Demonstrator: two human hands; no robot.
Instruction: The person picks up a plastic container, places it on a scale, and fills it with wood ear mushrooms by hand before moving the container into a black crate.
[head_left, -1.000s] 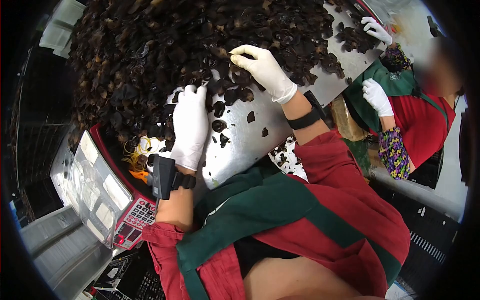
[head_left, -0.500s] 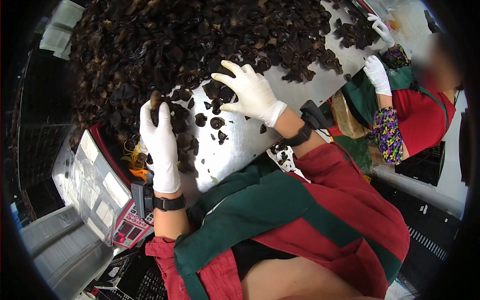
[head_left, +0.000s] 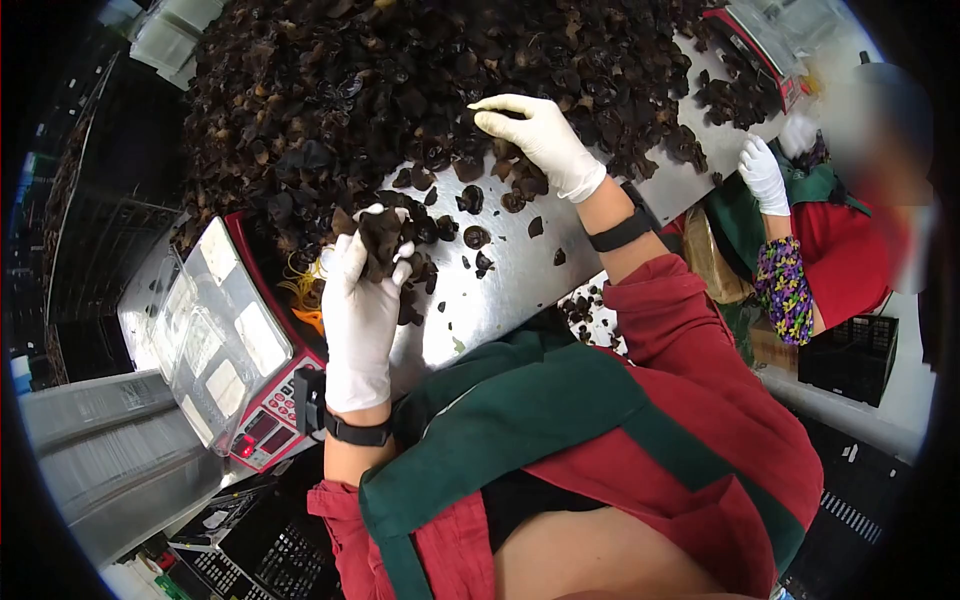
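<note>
Dark brown, curled fungus-like pieces [head_left: 400, 80] are heaped over the metal table [head_left: 510, 270]. My left hand [head_left: 365, 300], in a white glove, is palm up with its fingers curled round a few dark pieces [head_left: 383, 240]. At the near edge of the heap is my right hand [head_left: 545, 145], also gloved, its thumb and forefinger pointing left and close together. Whether a piece is between those fingertips is too small to tell. Several loose pieces, one of them round [head_left: 476, 237], lie on the metal between my hands.
A red and white scale [head_left: 270, 425] with a clear cover stands at the left, beside yellow rubber bands [head_left: 303, 285]. Another person's gloved hand [head_left: 763, 175] is at the table's right side, near a second red scale [head_left: 750, 50]. Black crates [head_left: 850, 355] stand lower right.
My left hand has turned palm up and now holds dark pieces. My right hand has moved right and up to the heap, its fingers drawn together. The whole view has shifted slightly.
</note>
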